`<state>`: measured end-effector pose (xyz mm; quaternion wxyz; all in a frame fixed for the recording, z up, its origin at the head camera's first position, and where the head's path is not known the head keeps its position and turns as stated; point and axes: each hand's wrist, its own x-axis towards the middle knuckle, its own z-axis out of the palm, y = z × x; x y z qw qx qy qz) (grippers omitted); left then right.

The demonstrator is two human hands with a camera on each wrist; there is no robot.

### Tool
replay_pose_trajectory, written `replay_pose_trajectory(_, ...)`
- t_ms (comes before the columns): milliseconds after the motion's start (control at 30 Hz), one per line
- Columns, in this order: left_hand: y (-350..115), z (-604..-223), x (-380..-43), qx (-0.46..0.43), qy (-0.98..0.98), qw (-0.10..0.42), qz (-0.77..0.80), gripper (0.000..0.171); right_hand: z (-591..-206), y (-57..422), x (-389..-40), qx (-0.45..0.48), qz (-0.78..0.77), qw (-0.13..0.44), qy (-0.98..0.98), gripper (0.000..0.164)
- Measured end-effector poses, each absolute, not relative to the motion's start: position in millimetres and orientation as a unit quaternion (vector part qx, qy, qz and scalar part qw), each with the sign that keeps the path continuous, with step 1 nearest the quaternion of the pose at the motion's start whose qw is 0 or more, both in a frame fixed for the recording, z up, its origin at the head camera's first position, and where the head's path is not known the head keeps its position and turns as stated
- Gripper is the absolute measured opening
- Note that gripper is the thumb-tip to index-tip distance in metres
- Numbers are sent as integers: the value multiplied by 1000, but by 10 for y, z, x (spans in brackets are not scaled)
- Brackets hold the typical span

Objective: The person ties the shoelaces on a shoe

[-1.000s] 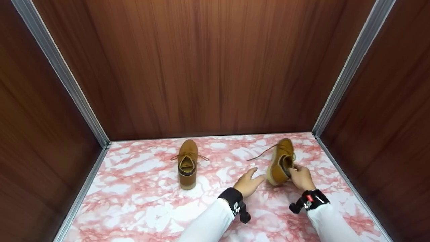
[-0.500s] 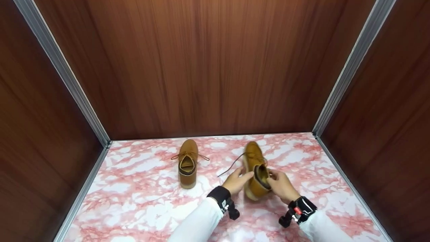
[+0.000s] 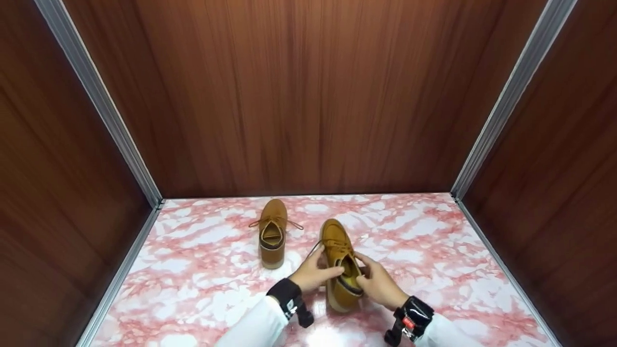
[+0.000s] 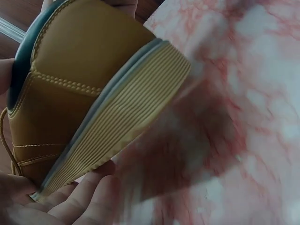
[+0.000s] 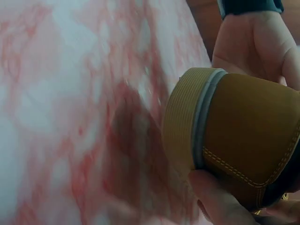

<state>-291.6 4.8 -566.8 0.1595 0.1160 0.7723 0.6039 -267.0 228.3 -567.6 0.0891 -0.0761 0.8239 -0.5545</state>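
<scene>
A tan lace-up shoe (image 3: 334, 233) with a pale ribbed sole (image 4: 126, 108) is held between both hands, its toe pointing away from me. On its left side my left hand (image 3: 311, 275) grips it, the thumb at the collar and fingers (image 4: 86, 199) under the sole. From the right, my right hand (image 3: 383, 285) holds the collar beside the opening. A shadow below the shoe in both wrist views shows it raised and tilted. One lace trails off its left side. The matching shoe (image 3: 274, 212) stands to the left, its lace tied in a bow.
The shoes are on a pink-and-white marbled surface (image 3: 193, 270). Brown wood-grain panels (image 3: 299, 96) rise at the back and on both sides, with grey metal strips (image 3: 106, 106) along the corners. The untouched shoe is close to my left hand.
The held shoe has come left and nearer to me from the right side, straightening somewhat. My left hand, earlier apart from it, now grips it too. The other shoe stayed put.
</scene>
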Motion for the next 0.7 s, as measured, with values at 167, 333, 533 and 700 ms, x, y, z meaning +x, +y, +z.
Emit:
replay_pose_trajectory(167, -148, -5690, -2827, 121, 795, 167, 570, 107, -5733, 2172, -2578, -108, -531, 98, 835, 75)
replay_pose_trajectory(333, -280, -5728, -2741, 129, 790, 189, 570, 108, -5761, 2093, -2489, -136, -499, 100, 850, 75)
replay_pose_trajectory(533, -349, -5810, -2686, 141, 762, 211, 596, 103, -5787, 2046, -2397, -150, -489, 107, 852, 75)
replay_pose_trajectory(700, -407, -5881, -2638, 127, 771, 221, 584, 102, -5832, 2009, -2342, -155, -490, 114, 850, 75)
